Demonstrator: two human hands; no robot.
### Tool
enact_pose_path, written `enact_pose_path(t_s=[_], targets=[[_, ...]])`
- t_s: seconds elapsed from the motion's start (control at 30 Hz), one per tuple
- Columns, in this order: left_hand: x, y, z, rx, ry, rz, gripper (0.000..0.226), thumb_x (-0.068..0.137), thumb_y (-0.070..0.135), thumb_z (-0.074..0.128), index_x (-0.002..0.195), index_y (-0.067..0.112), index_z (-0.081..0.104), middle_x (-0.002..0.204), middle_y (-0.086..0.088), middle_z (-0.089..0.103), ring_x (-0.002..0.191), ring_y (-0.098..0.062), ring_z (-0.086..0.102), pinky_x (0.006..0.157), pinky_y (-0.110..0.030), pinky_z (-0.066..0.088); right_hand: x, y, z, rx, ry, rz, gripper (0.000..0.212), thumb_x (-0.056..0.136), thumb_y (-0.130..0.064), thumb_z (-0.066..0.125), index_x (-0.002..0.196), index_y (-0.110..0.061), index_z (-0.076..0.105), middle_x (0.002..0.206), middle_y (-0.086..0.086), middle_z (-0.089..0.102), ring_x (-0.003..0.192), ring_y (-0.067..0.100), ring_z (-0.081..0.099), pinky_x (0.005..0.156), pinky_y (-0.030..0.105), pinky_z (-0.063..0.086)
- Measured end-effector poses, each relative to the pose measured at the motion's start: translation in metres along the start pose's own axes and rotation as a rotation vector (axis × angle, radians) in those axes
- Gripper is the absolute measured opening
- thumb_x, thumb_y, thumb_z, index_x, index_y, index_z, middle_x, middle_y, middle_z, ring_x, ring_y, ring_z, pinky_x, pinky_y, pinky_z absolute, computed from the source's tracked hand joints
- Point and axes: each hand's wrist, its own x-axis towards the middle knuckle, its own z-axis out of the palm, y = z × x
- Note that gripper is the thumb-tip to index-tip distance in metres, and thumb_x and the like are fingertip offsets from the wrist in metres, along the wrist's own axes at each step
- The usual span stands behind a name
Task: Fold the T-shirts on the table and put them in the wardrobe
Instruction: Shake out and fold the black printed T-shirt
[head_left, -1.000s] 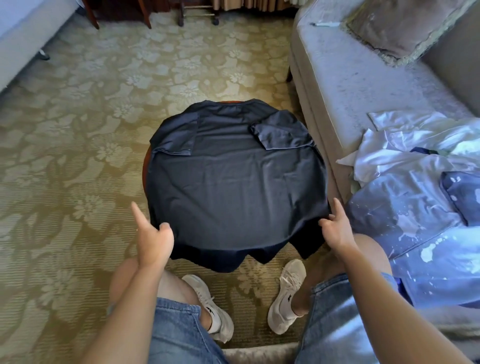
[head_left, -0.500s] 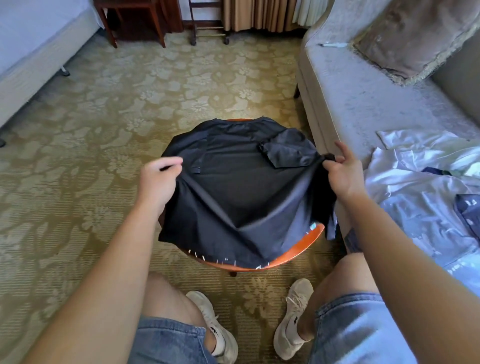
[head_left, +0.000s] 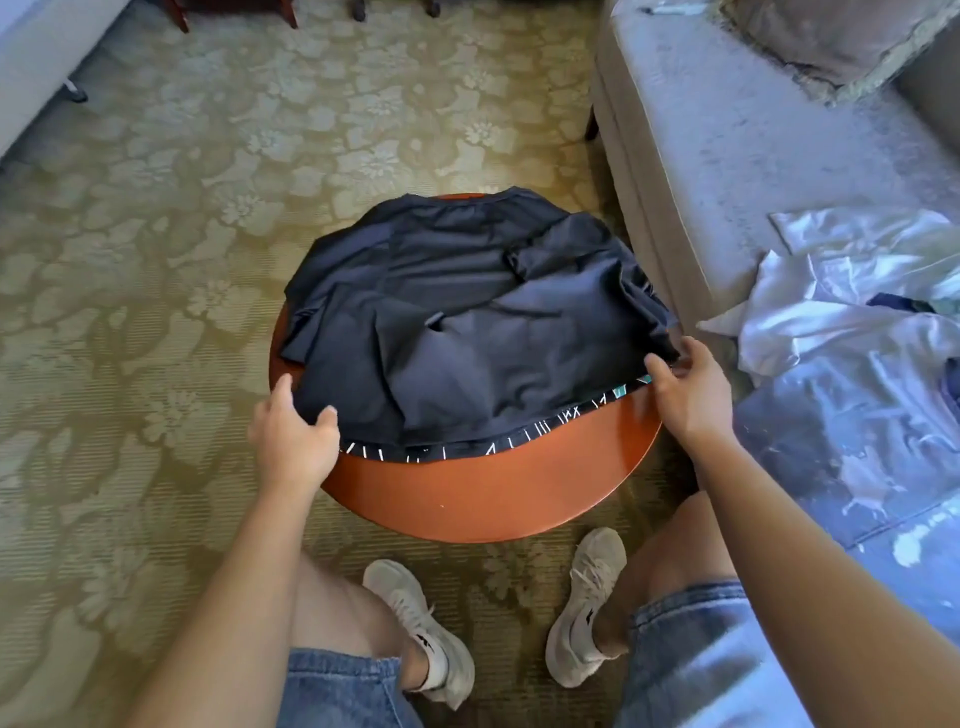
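A dark navy T-shirt (head_left: 467, 332) lies on the round orange-brown table (head_left: 483, 499), folded in half with its lower part doubled back over the chest and its sleeves tucked in. A printed strip with white marks shows along the near fold. My left hand (head_left: 293, 441) grips the near left corner of the fold, thumb on top. At the near right corner my right hand (head_left: 685, 395) pinches the cloth's edge. The wardrobe is not in view.
A grey sofa (head_left: 727, 156) stands to the right with a heap of white and blue clothes (head_left: 857, 364) on its seat and a cushion (head_left: 831, 41) at the back. Patterned carpet (head_left: 156, 260) surrounds the table. My knees and shoes are just below it.
Both hands lifted the shirt's hem from the near table edge, carried it away over the shirt, then came back to the near fold. The near part of the table is now uncovered.
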Motion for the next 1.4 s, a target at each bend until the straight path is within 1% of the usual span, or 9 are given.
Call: enact_pose_path(t_s=[0.13, 0.37, 0.5, 0.6, 0.73, 0.93, 1.13, 1.3, 1.4], targets=[[0.002, -0.001, -0.003, -0.07, -0.007, -0.058, 0.069, 0.094, 0.026, 0.061, 0.153, 0.02, 0.026, 0.154, -0.009, 0.034, 0.14, -0.032, 0.034, 0.113, -0.049, 0.033, 0.017, -0.01, 0.0, -0.006, -0.003, 0.084, 0.049, 0.096, -0.039, 0.055, 0.136, -0.011, 0.051, 0.129, 0.01, 0.06, 0.117, 0.028, 0.056, 0.092, 0.032, 0.04], [-0.011, 0.003, -0.012, -0.162, -0.009, 0.02, 0.055, 0.098, 0.019, 0.054, 0.15, 0.022, 0.035, 0.152, -0.003, 0.04, 0.137, -0.028, 0.04, 0.11, -0.044, 0.035, 0.015, -0.001, -0.008, 0.011, 0.002, 0.039, 0.025, 0.097, -0.026, 0.053, 0.106, -0.011, 0.07, 0.097, 0.007, 0.068, 0.083, 0.018, 0.06, 0.075, 0.033, 0.046], [-0.033, 0.013, -0.022, -0.294, -0.039, 0.183, 0.036, 0.098, 0.014, 0.051, 0.132, 0.026, 0.053, 0.096, 0.007, 0.059, 0.086, -0.029, 0.066, 0.07, -0.025, 0.049, -0.014, 0.004, -0.018, 0.177, 0.045, 0.024, 0.025, 0.096, -0.02, 0.053, 0.119, -0.013, 0.062, 0.094, 0.005, 0.067, 0.08, 0.021, 0.065, 0.077, 0.04, 0.055], [-0.055, 0.024, -0.035, -0.357, -0.032, 0.255, 0.025, 0.097, 0.009, 0.052, 0.113, 0.024, 0.062, 0.089, 0.01, 0.058, 0.067, -0.012, 0.065, 0.056, -0.008, 0.041, -0.045, -0.002, -0.03, 0.358, 0.01, -0.025, 0.026, 0.097, -0.01, 0.05, 0.12, -0.022, 0.054, 0.085, 0.003, 0.065, 0.061, 0.012, 0.061, 0.062, 0.027, 0.052], [-0.086, 0.03, -0.056, -0.419, -0.06, 0.37, 0.028, 0.092, 0.003, 0.058, 0.085, 0.03, 0.065, 0.079, 0.002, 0.066, 0.058, 0.001, 0.063, 0.059, -0.008, 0.043, -0.092, -0.015, -0.048, 0.438, -0.069, -0.151, 0.031, 0.096, 0.001, 0.046, 0.087, -0.023, 0.064, 0.07, -0.002, 0.06, 0.048, 0.003, 0.053, 0.053, 0.014, 0.045], [-0.133, 0.022, -0.081, -0.46, -0.138, 0.384, 0.033, 0.086, 0.004, 0.066, 0.086, 0.036, 0.067, 0.075, -0.001, 0.07, 0.071, -0.008, 0.066, 0.065, -0.016, 0.048, -0.137, -0.004, -0.076, 0.501, -0.203, -0.177, 0.03, 0.091, 0.012, 0.048, 0.1, -0.01, 0.067, 0.065, 0.005, 0.061, 0.055, 0.001, 0.058, 0.062, 0.011, 0.048], [-0.165, 0.012, -0.101, -0.441, -0.282, 0.415, 0.047, 0.087, -0.004, 0.06, 0.108, 0.038, 0.064, 0.083, 0.002, 0.072, 0.081, -0.013, 0.066, 0.068, -0.013, 0.048, -0.166, 0.018, -0.098, 0.486, -0.24, -0.265, 0.065, 0.082, 0.015, 0.057, 0.088, -0.048, 0.074, 0.073, -0.006, 0.069, 0.077, 0.019, 0.062, 0.081, 0.022, 0.048], [-0.179, 0.01, -0.114, -0.518, -0.253, 0.471, 0.038, 0.092, 0.001, 0.058, 0.103, 0.037, 0.063, 0.09, 0.004, 0.073, 0.089, -0.007, 0.069, 0.085, -0.027, 0.05, -0.182, 0.009, -0.11, 0.464, -0.21, -0.356, 0.044, 0.088, 0.004, 0.061, 0.096, -0.037, 0.07, 0.078, 0.03, 0.06, 0.067, 0.02, 0.052, 0.066, 0.02, 0.043], [-0.181, 0.009, -0.113, -0.508, -0.192, 0.473, 0.034, 0.095, 0.002, 0.054, 0.104, 0.034, 0.063, 0.09, 0.005, 0.072, 0.087, -0.01, 0.069, 0.087, -0.034, 0.053, -0.178, 0.005, -0.118, 0.402, -0.206, -0.361, 0.033, 0.09, 0.003, 0.059, 0.096, -0.027, 0.069, 0.073, 0.01, 0.069, 0.057, 0.001, 0.057, 0.064, 0.011, 0.043]])
